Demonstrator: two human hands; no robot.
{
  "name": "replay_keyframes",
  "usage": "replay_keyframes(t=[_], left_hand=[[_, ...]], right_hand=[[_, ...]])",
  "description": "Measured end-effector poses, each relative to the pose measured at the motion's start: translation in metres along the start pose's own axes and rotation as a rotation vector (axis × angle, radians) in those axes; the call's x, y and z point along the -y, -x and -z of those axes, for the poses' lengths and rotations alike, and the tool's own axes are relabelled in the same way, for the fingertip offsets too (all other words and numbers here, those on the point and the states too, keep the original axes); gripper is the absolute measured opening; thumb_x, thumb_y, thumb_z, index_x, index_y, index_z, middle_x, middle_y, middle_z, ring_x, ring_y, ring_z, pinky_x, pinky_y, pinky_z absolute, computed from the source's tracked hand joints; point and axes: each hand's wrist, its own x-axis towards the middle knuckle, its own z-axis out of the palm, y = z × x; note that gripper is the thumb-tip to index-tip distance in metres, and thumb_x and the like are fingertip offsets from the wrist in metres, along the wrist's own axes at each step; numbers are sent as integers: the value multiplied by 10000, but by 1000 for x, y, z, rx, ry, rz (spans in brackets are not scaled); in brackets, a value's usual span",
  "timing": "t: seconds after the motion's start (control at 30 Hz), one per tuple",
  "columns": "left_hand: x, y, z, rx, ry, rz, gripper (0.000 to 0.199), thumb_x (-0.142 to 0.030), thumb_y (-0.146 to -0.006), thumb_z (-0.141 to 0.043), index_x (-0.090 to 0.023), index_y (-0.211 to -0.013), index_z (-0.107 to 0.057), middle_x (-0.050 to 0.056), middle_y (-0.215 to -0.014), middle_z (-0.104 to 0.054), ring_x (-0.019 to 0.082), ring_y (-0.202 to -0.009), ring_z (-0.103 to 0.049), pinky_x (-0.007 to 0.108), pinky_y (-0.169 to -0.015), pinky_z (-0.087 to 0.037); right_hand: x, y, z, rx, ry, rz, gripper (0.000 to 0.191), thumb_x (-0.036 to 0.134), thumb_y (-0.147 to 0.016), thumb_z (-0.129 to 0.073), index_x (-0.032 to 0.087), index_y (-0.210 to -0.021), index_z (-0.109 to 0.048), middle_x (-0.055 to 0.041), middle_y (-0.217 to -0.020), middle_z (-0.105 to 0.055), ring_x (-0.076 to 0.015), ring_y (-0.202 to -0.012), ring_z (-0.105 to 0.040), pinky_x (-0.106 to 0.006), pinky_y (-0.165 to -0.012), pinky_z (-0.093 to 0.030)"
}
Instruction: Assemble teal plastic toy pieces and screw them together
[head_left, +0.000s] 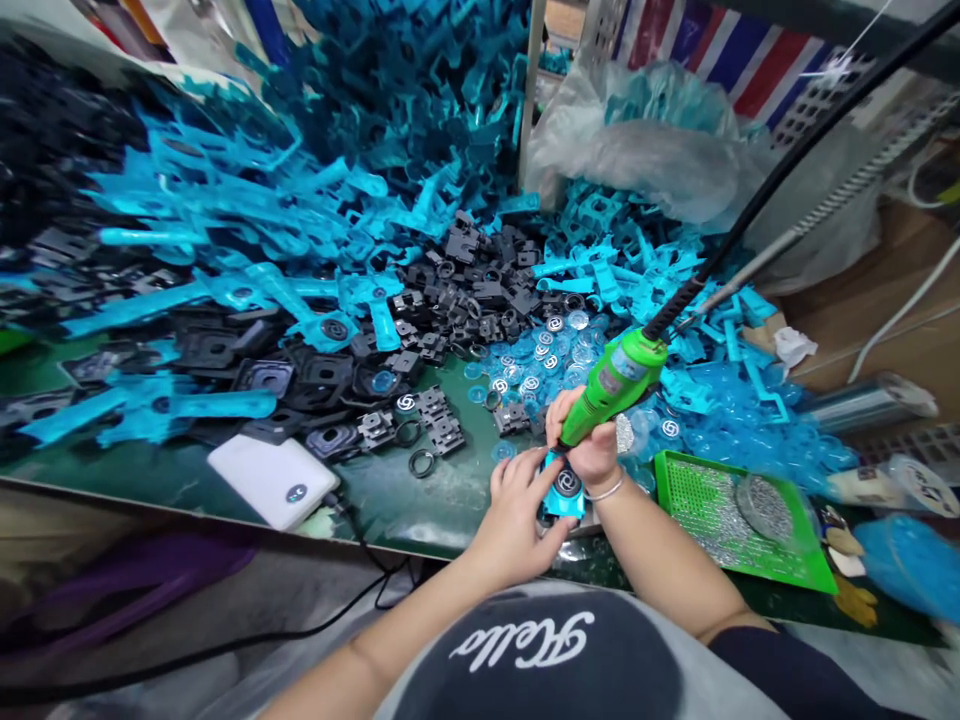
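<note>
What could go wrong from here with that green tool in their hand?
The green rotary tool in the right hand sits close to the bare left hand gripping the blue plastic part, so a slip might nick fingers. Its black cord runs above the heaped blue parts and could snag.

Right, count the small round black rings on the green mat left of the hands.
2: one small round black ring below the dark bracket pile, another just nearer the person, both on the green work mat. Others may be hidden.
</note>
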Motion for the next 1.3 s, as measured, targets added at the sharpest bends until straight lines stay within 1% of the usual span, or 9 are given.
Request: replay_keyframes(t=[0.37, 0.57, 0.67, 0.73, 0.8, 0.87, 1.03, 1.23, 1.3], left_hand=[[-2, 2, -2, -6, -37, 15, 635, -415, -912, -616, -183, -1492, -501, 224, -1520, -504, 401, -1425, -436, 617, -1152, -260], [8, -3, -7, -43, -24, -29, 720, -443, -804, -763, -227, -1449, -528, 204, -1523, -530, 432, -1439, -433, 692, -1173, -173], [7, -6, 6, -170, 62, -284, 702, -361, -777, -800, -272, -1425, -543, 180, -1489, -546, 392, -1375, -515, 643, -1155, -298], [-1, -9, 19, -252, 160, -494, 739, -330, -767, -824, -307, -1445, -529, 160, -1506, -515, 368, -1366, -523, 576, -1121, -401], [-15, -14, 27, -341, 351, -578, 816, -403, -759, -852, -334, -1485, -486, 143, -1504, -513, 363, -1370, -521, 545, -1106, -444], [-32, -19, 26, -412, 626, -498, 946, -573, -727, -850, -349, -1534, -411, 135, -1529, -492, 376, -1381, -515, 554, -1129, -431], [-62, -29, 8, -96, 1123, -189, 1161, -824, -697, -704, -282, -1617, -249, 185, -1492, -529, 418, -1288, -592, 569, -1075, -477], [-61, -23, 34, 3, 826, -206, 1077, -677, -671, -841, -295, -1572, -392, 153, -1492, -501, 429, -1352, -513, 592, -1175, -354], [-60, -20, 41, 21, 851, -140, 1138, -774, -660, -780, -273, -1593, -364, 159, -1531, -485, 439, -1409, -453, 582, -1202, -321]], right_hand=[[-8, -1, 2, -9, 103, -46, 710, 946, -712, -505, 240, -786, -531, 34, -586, -488, -120, -420, -434, -265, -383, -322], [49, -9, 23, -179, 314, 77, 674, 888, -851, -374, 256, -975, -571, -16, -808, -594, -170, -681, -606, -326, -657, -541], [98, 24, 56, -257, 817, 8, 538, 708, -907, -567, 263, -1211, -583, -61, -1064, -654, -228, -1011, -654, -399, -924, -548], [118, 62, 71, -35, 1076, -137, 517, 625, -861, -700, 255, -1216, -630, -89, -1120, -681, -270, -1056, -661, -425, -939, -550], [122, 101, 75, 232, 1081, -214, 459, 576, -864, -723, 267, -1201, -671, -95, -1135, -720, -285, -1035, -695, -412, -904, -574], [109, 128, 69, 224, 984, -144, 447, 588, -901, -667, 242, -1184, -683, -111, -1117, -742, -290, -1009, -717, -389, -875, -591], [74, 130, 53, 215, 729, -159, 581, 699, -930, -529, 195, -1156, -708, -123, -1025, -764, -307, -1009, -721, -393, -875, -597], [112, 92, 60, 1, 594, -17, 666, 719, -967, -414, 251, -1414, -569, -135, -1380, -652, -308, -1241, -643, -457, -1034, -540], [121, 84, 47, 130, 654, 92, 745, 719, -958, -449, 283, -1559, -386, -121, -1546, -522, -303, -1411, -523, -491, -1160, -448]])
